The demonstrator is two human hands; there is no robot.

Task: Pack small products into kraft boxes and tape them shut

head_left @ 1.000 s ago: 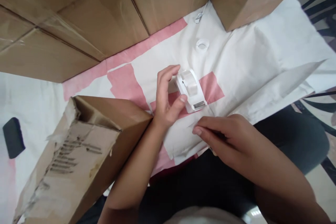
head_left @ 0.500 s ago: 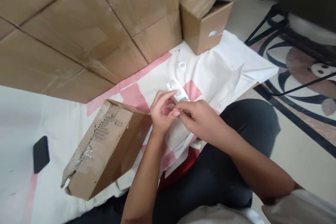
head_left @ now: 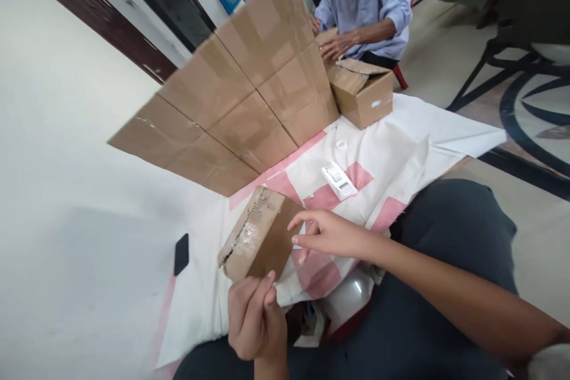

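My left hand (head_left: 257, 316) is raised in front of the near end of a taped cardboard box (head_left: 262, 234), its fingers curled in and the thumb against them. Whatever it may hold is hidden inside the fingers. To the right of that box hovers my right hand (head_left: 321, 234), fingers apart and nothing visible between them. Beyond it, a small white rectangular item (head_left: 339, 180) with grey and dark markings lies on the pink-and-white cloth (head_left: 318, 273). A white ring (head_left: 341, 145) rests farther back on the cloth.
A tall folded cardboard panel (head_left: 249, 107) stands along the far side. Behind it sits a person (head_left: 369, 18) with hands at a second cardboard box (head_left: 363, 101). A black phone (head_left: 181, 254) lies at left. Under the cloth's front edge is a clear plastic container (head_left: 354, 291).
My hands, together half a second ago, have separated: the left came down and nearer, the right opened away from it. The camera has tilted up, bringing the seated person into view.
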